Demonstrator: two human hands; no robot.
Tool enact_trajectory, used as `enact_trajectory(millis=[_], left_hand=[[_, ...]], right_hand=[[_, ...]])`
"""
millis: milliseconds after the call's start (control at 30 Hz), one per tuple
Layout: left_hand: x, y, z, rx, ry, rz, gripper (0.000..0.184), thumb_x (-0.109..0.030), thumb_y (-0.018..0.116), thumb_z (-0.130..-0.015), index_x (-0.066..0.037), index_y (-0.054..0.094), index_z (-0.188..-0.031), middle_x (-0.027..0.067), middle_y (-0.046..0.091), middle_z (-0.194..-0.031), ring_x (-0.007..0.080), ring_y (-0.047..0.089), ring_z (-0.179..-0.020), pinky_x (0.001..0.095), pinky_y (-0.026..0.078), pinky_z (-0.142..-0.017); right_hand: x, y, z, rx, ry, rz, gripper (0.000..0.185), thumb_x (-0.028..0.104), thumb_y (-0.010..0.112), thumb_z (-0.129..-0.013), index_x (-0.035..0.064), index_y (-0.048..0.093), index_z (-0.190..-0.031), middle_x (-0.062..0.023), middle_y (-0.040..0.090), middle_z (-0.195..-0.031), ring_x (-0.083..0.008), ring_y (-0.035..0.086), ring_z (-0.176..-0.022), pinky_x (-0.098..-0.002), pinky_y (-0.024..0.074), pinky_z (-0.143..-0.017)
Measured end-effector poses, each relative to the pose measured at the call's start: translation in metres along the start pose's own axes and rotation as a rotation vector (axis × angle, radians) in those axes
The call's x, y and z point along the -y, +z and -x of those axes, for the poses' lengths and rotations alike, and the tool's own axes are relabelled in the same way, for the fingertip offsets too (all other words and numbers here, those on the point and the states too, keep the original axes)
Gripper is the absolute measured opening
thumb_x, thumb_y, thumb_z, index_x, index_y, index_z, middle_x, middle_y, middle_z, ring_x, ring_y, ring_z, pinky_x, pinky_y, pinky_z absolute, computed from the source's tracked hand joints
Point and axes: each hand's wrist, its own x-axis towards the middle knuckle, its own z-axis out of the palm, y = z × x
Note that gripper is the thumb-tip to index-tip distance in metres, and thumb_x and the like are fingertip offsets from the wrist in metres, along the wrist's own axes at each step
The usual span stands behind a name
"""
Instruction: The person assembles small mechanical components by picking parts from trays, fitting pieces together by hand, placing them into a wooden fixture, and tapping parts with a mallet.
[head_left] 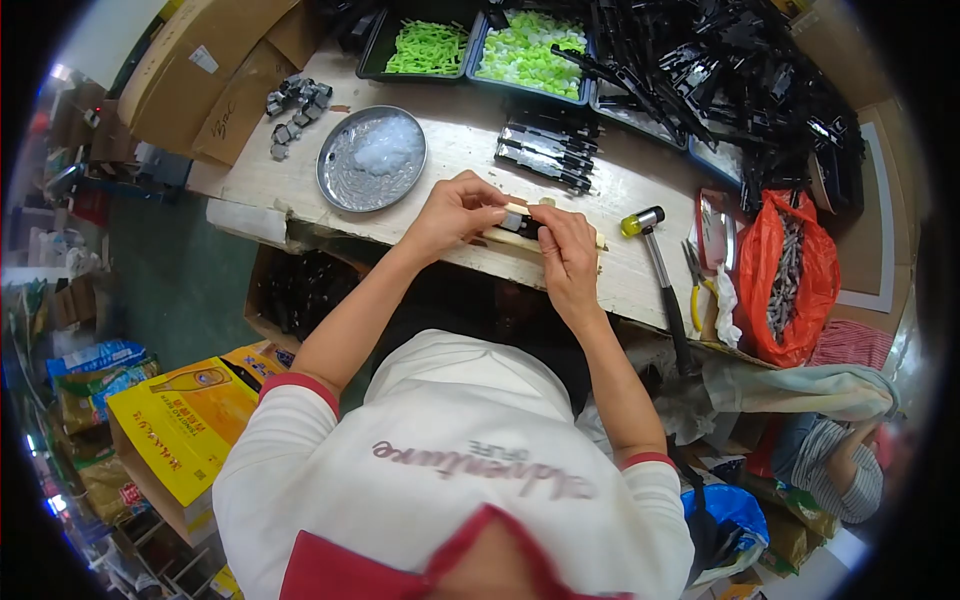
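Note:
At the table's front edge, a black plastic part (pixel 529 228) lies in a pale wooden fixture (pixel 510 239). A small grey piece (pixel 512 220) sits at its left end. My left hand (pixel 458 218) is closed, its thumb and fingers pinched at that grey piece. My right hand (pixel 570 255) is closed too, thumb and fingers gripping the black part from the right. Fingers hide much of both pieces. Beyond them, several similar black parts (pixel 545 152) lie in a row. A hammer (pixel 657 262) with a yellow-and-black head rests to the right.
A round metal tray (pixel 333 180) holds whitish translucent pieces, with grey blocks (pixel 283 133) beside it. Bins of green strips (pixel 425 48) and green-white pieces (pixel 530 50) stand behind. Black parts (pixel 690 70) are heaped back right. Pliers (pixel 697 285) and a red bag (pixel 815 280) lie right.

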Motion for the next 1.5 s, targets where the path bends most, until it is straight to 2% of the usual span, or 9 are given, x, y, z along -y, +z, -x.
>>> enact_trajectory(millis=[367, 467, 533, 633, 1067, 1167, 1333, 1400, 1500], left_hand=[[0.002, 0.006, 0.000, -0.067, 0.073, -0.092, 0.003, 0.002, 0.063, -0.073, 0.001, 0.060, -0.071, -0.0004, 0.045, -0.077, 0.0039, 0.046, -0.054, 0.0181, 0.036, -0.039], [0.019, 0.000, -0.008, -0.035, 0.168, -0.082, 0.004, 0.001, 0.063, -0.072, 0.001, 0.060, -0.071, -0.0003, 0.046, -0.077, 0.0043, 0.046, -0.056, 0.0185, 0.039, -0.042], [0.001, 0.006, 0.001, -0.061, 0.048, -0.058, 0.005, 0.001, 0.063, -0.072, 0.001, 0.059, -0.070, -0.0003, 0.046, -0.077, 0.0052, 0.046, -0.058, 0.0196, 0.041, -0.047], [-0.012, 0.009, 0.007, 0.007, 0.018, -0.132, 0.006, -0.002, 0.058, -0.077, 0.000, 0.054, -0.074, 0.0036, 0.053, -0.074, 0.0115, 0.054, -0.068, 0.0255, 0.046, -0.062], [0.019, 0.008, -0.012, -0.074, 0.289, -0.338, 0.002, -0.001, 0.063, -0.068, -0.001, 0.061, -0.069, 0.0041, 0.049, -0.072, 0.0099, 0.050, -0.060, 0.0221, 0.041, -0.053], [0.004, -0.013, -0.006, -0.089, 0.477, -0.553, 0.001, -0.002, 0.062, -0.068, -0.002, 0.061, -0.069, 0.0063, 0.050, -0.071, 0.0131, 0.051, -0.059, 0.0243, 0.043, -0.052], [-0.036, -0.008, -0.019, -0.240, 0.429, -0.717, 0.019, -0.009, 0.066, -0.072, -0.006, 0.062, -0.090, 0.0073, 0.055, -0.087, 0.0215, 0.053, -0.086, 0.0295, 0.042, -0.076], [-0.035, -0.027, -0.054, -0.404, 0.898, -1.110, 0.025, -0.009, 0.066, -0.071, -0.009, 0.061, -0.096, 0.0065, 0.055, -0.088, 0.0232, 0.052, -0.085, 0.0307, 0.040, -0.077], [-0.057, -0.045, -0.082, -0.358, 1.020, -1.495, 0.030, -0.030, 0.061, -0.078, -0.015, 0.059, -0.103, 0.0081, 0.049, -0.108, 0.0231, 0.046, -0.102, 0.0400, 0.033, -0.081]], right_hand=[[0.062, -0.034, -0.034, 0.085, 0.159, -0.117, 0.023, 0.007, 0.053, -0.082, 0.0011, 0.055, -0.103, -0.0095, 0.056, -0.101, -0.0206, 0.051, -0.094, -0.0294, 0.0358, -0.086], [0.149, -0.084, -0.062, 0.274, -0.056, -0.586, 0.036, 0.000, 0.054, -0.069, -0.0054, 0.053, -0.105, -0.0150, 0.053, -0.104, -0.0270, 0.051, -0.097, -0.0340, 0.0384, -0.087], [0.193, -0.107, -0.087, 0.561, -0.186, -0.442, 0.040, 0.004, 0.058, -0.064, -0.0055, 0.054, -0.103, -0.0182, 0.052, -0.106, -0.0292, 0.051, -0.095, -0.0401, 0.0394, -0.083], [0.194, -0.095, -0.084, 0.543, -0.199, -0.461, 0.039, 0.004, 0.058, -0.064, -0.0052, 0.054, -0.102, -0.0182, 0.052, -0.106, -0.0295, 0.051, -0.095, -0.0406, 0.0390, -0.082], [0.226, -0.053, -0.082, 0.458, -0.265, -0.417, 0.031, 0.005, 0.056, -0.066, -0.0035, 0.055, -0.096, -0.0179, 0.053, -0.102, -0.0314, 0.049, -0.095, -0.0440, 0.0370, -0.078], [0.242, -0.041, -0.087, 0.485, -0.349, -0.433, 0.029, 0.005, 0.055, -0.066, -0.0031, 0.056, -0.095, -0.0179, 0.053, -0.101, -0.0318, 0.049, -0.095, -0.0448, 0.0365, -0.077], [0.232, -0.058, -0.078, 0.408, -0.245, -0.293, 0.027, 0.006, 0.054, -0.067, -0.0025, 0.056, -0.092, -0.0178, 0.054, -0.099, -0.0325, 0.048, -0.095, -0.0460, 0.0357, -0.076], [0.238, -0.069, -0.078, 0.401, -0.238, -0.233, 0.025, 0.006, 0.054, -0.067, -0.0022, 0.056, -0.091, -0.0177, 0.054, -0.099, -0.0328, 0.048, -0.095, -0.0466, 0.0354, -0.075], [0.144, -0.065, -0.097, 0.169, -0.341, 0.208, 0.036, 0.014, 0.064, -0.068, 0.0040, 0.056, -0.102, -0.0159, 0.051, -0.107, -0.0280, 0.046, -0.099, -0.0392, 0.0325, -0.079]])
